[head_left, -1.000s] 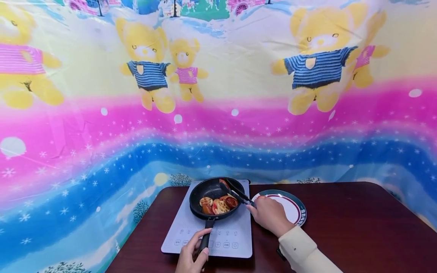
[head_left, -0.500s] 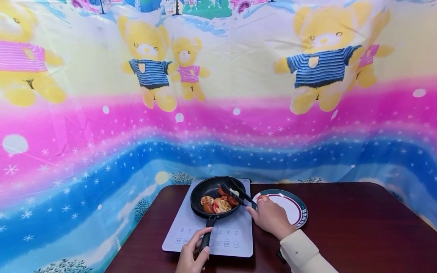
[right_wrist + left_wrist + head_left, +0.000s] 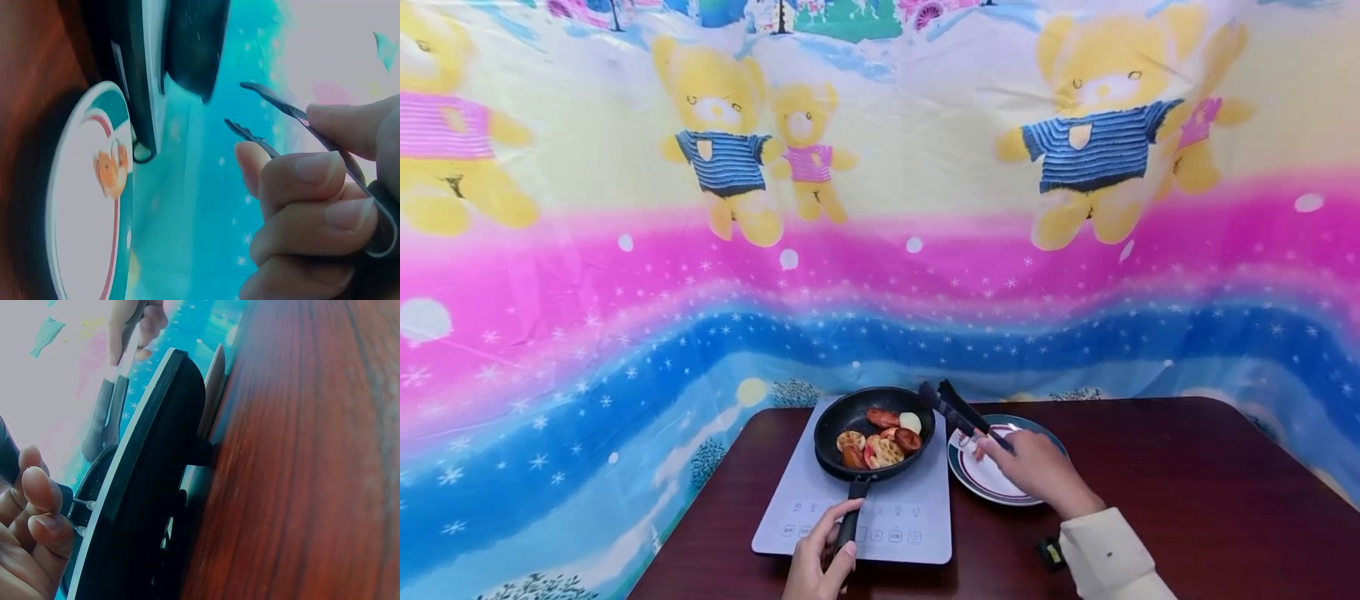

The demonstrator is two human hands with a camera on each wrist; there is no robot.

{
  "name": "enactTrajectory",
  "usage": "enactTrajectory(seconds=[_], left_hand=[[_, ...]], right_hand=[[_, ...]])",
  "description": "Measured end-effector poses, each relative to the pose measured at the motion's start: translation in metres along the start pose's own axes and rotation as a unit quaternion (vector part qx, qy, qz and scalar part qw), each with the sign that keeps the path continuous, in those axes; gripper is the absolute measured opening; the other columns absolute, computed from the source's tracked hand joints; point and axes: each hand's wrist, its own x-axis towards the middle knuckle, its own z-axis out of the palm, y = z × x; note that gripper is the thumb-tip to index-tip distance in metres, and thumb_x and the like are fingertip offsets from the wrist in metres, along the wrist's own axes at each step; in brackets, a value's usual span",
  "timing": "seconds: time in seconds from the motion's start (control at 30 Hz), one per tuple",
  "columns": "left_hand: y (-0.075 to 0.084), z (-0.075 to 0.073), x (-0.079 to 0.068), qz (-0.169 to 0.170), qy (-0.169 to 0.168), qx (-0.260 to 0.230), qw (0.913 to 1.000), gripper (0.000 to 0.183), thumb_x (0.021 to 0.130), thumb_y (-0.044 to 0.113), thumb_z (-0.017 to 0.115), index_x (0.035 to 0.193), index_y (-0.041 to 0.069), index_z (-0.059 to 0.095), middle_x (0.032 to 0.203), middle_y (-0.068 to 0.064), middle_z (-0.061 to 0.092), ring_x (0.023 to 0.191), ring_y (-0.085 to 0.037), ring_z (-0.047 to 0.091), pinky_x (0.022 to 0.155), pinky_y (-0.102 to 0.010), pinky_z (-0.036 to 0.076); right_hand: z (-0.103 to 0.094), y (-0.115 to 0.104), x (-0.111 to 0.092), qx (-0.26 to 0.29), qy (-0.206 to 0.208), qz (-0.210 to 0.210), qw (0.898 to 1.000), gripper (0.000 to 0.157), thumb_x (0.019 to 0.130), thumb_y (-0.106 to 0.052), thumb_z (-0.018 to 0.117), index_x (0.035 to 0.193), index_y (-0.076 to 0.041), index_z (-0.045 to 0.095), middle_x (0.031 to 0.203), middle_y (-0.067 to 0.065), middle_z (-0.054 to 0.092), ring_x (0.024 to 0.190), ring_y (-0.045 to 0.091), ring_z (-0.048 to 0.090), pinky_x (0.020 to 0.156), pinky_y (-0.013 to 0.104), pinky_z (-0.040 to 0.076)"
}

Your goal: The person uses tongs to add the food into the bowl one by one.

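My left hand grips the black handle of a frying pan on a white induction cooktop. Lotus root slices, a sausage piece, a pale round slice and several browned pieces lie in the pan. My right hand holds black tongs over the plate, just right of the pan. In the right wrist view the tips of the tongs stand apart with nothing between them. The left wrist view shows my left fingers curled at the handle.
The green-rimmed white plate has an orange figure near its rim. Cooktop and plate stand on a dark red-brown table. Behind hangs a curtain printed with bears. A small black device is at the right wrist.
My right hand has moved the tongs up and right, out of the pan to above the plate. The pale slice and sausage piece now lie uncovered in the pan. My left hand keeps its grip.
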Motion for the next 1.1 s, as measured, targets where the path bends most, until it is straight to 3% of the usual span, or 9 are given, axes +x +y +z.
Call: enactTrajectory(seconds=[0.23, 0.43, 0.6, 0.7, 0.8, 0.97, 1.1], left_hand=[[0.002, 0.001, 0.001, 0.005, 0.02, 0.005, 0.9998, 0.042, 0.092, 0.004, 0.054, 0.134, 0.01, 0.052, 0.065, -0.001, 0.056, 0.044, -0.006, 0.047, 0.039, -0.03, 0.046], [0.004, 0.0, 0.001, 0.013, 0.037, 0.009, 0.9992, 0.042, 0.092, 0.002, 0.054, 0.133, 0.011, 0.053, 0.064, -0.003, 0.056, 0.042, -0.005, 0.046, 0.038, -0.03, 0.045], [0.003, 0.001, 0.001, 0.016, 0.039, 0.014, 0.999, 0.043, 0.091, 0.001, 0.054, 0.133, 0.009, 0.053, 0.063, -0.003, 0.056, 0.042, -0.005, 0.045, 0.038, -0.029, 0.045], [0.003, 0.002, 0.001, 0.013, 0.036, 0.009, 0.9992, 0.043, 0.091, 0.001, 0.054, 0.133, 0.009, 0.053, 0.064, -0.008, 0.057, 0.042, -0.005, 0.045, 0.037, -0.029, 0.045], [0.003, 0.003, 0.0, 0.01, 0.033, 0.006, 0.9994, 0.043, 0.092, 0.001, 0.054, 0.133, 0.009, 0.053, 0.064, -0.011, 0.057, 0.042, -0.005, 0.045, 0.037, -0.029, 0.044], [0.003, 0.005, -0.001, 0.011, 0.034, 0.007, 0.9993, 0.043, 0.091, 0.001, 0.054, 0.133, 0.009, 0.053, 0.063, -0.005, 0.056, 0.042, -0.005, 0.045, 0.037, -0.028, 0.044], [0.003, 0.007, -0.001, 0.017, 0.032, 0.002, 0.9994, 0.044, 0.09, 0.0, 0.054, 0.132, 0.009, 0.054, 0.063, -0.002, 0.056, 0.041, -0.005, 0.045, 0.036, -0.027, 0.043]], right_hand=[[-0.041, 0.023, -0.003, 0.014, -0.034, -0.013, 0.999, 0.052, 0.096, -0.051, 0.048, 0.087, -0.006, 0.071, 0.078, 0.003, 0.063, 0.066, 0.017, 0.053, 0.059, 0.033, 0.044], [-0.064, 0.039, -0.011, 0.002, -0.1, -0.014, 0.995, 0.049, 0.095, -0.052, 0.05, 0.078, -0.01, 0.068, 0.052, 0.002, 0.05, 0.047, 0.015, 0.045, 0.058, 0.032, 0.043], [-0.073, 0.048, -0.021, -0.006, -0.116, -0.006, 0.993, 0.048, 0.095, -0.05, 0.052, 0.072, -0.009, 0.062, 0.049, 0.003, 0.047, 0.045, 0.014, 0.043, 0.055, 0.033, 0.04], [-0.074, 0.051, -0.024, -0.007, -0.113, -0.008, 0.994, 0.046, 0.095, -0.047, 0.054, 0.072, -0.007, 0.057, 0.05, 0.003, 0.047, 0.046, 0.015, 0.044, 0.053, 0.033, 0.039], [-0.071, 0.052, -0.024, -0.003, -0.108, -0.01, 0.994, 0.039, 0.095, -0.042, 0.057, 0.088, -0.004, 0.061, 0.054, 0.004, 0.049, 0.049, 0.017, 0.047, 0.055, 0.033, 0.04], [-0.061, 0.053, -0.016, -0.029, -0.063, -0.017, 0.997, 0.051, 0.093, -0.036, 0.062, 0.121, 0.006, 0.058, 0.084, 0.013, 0.063, 0.072, 0.021, 0.057, 0.066, 0.039, 0.05], [-0.05, 0.054, -0.009, -0.042, -0.022, 0.006, 0.999, 0.052, 0.092, -0.031, 0.064, 0.123, 0.01, 0.056, 0.102, 0.017, 0.063, 0.083, 0.023, 0.056, 0.07, 0.04, 0.052]])
